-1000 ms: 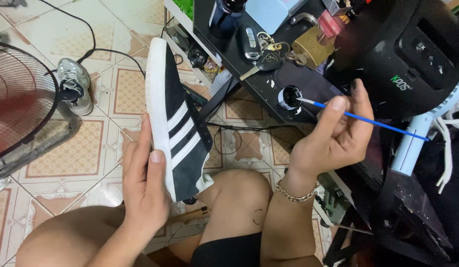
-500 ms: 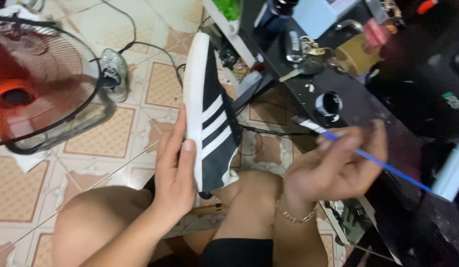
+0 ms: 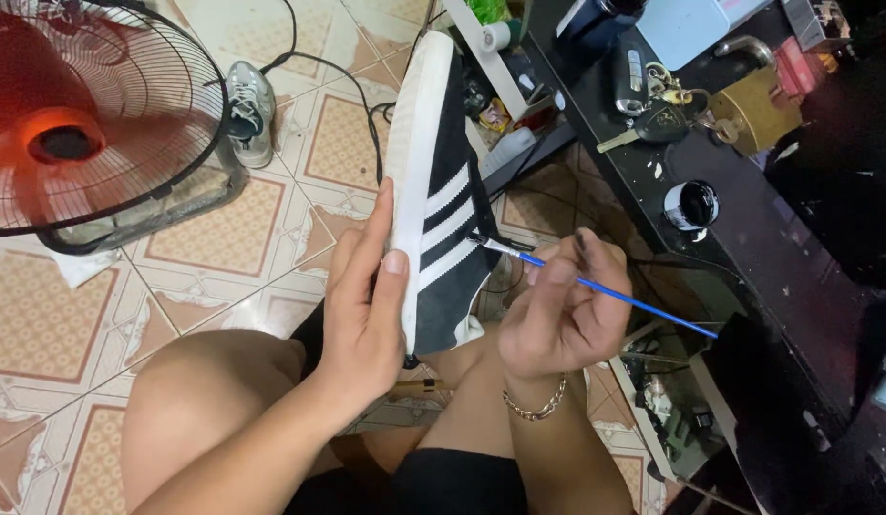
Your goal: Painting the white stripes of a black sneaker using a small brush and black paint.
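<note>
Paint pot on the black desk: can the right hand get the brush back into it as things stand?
Probably yes. The paint pot sits open and uncovered, and nothing stands between it and the right hand holding the blue brush.

Bare arms and knees, black shorts (image 3: 453, 482), a silver chain bracelet (image 3: 535, 405) on one wrist

Packaging crowds the edges of a black worktop (image 3: 748, 219): a small round jar of black paint with a white rim (image 3: 692, 204) stands open near its middle, close to the front edge. At the top, a pale blue rectangular box (image 3: 686, 27) lies flat beside a dark blue cylindrical container (image 3: 596, 19). Below the worktop's left edge, on a lower shelf, a small crumpled yellow-and-red wrapper (image 3: 496, 114) sits just beside a clear plastic bottle lying on its side (image 3: 508, 151). No screens or signs appear.
</note>
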